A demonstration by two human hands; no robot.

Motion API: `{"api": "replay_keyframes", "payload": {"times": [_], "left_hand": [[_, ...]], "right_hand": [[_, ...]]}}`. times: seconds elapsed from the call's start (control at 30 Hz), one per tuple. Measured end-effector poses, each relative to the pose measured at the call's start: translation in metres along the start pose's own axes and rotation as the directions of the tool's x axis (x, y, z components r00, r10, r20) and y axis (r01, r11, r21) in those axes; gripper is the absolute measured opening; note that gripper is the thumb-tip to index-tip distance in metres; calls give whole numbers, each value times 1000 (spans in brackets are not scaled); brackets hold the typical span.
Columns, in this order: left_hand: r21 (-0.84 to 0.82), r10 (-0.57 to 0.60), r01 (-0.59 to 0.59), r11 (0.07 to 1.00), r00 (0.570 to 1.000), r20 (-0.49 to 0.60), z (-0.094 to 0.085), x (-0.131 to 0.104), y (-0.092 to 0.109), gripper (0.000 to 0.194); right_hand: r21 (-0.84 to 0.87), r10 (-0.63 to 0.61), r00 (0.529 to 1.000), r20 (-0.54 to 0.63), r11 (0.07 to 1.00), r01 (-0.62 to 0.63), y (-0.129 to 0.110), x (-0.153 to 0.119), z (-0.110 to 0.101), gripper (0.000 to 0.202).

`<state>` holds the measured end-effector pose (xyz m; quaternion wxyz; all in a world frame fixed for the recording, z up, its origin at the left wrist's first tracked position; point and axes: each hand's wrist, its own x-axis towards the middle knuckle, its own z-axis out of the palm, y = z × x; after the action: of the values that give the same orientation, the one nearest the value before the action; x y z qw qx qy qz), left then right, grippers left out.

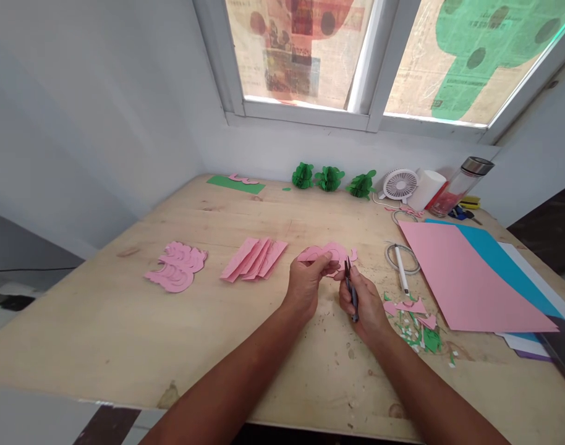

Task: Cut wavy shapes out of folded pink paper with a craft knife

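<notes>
One head-worn view looks forward and down, near the table (125, 346).

Bare table (101, 334) lies open left of the hands; paper scraps (415, 324) and pink sheet (468, 281) crowd the right.

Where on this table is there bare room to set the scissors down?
Bare wood lies near the front edge, below the cut pink shapes and folded pink strips, left of the left hand. It is crowded right of the right hand: paper scraps, pink sheet.
</notes>
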<state>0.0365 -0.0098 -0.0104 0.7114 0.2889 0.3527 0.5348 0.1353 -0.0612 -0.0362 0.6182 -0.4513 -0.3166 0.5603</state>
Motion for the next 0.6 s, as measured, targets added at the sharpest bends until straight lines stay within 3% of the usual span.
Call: {"api": "replay_keyframes", "payload": {"times": [0.33, 0.6], "left_hand": [[38, 67, -71, 997, 993, 98, 2, -3, -3, 22], [91, 73, -83, 992, 992, 105, 3, -7, -6, 19]], "right_hand": [[-32, -12, 1000, 9, 999, 12, 2, 0, 2, 39], [-52, -31, 999, 6, 998, 32, 2, -1, 6, 39]]}}
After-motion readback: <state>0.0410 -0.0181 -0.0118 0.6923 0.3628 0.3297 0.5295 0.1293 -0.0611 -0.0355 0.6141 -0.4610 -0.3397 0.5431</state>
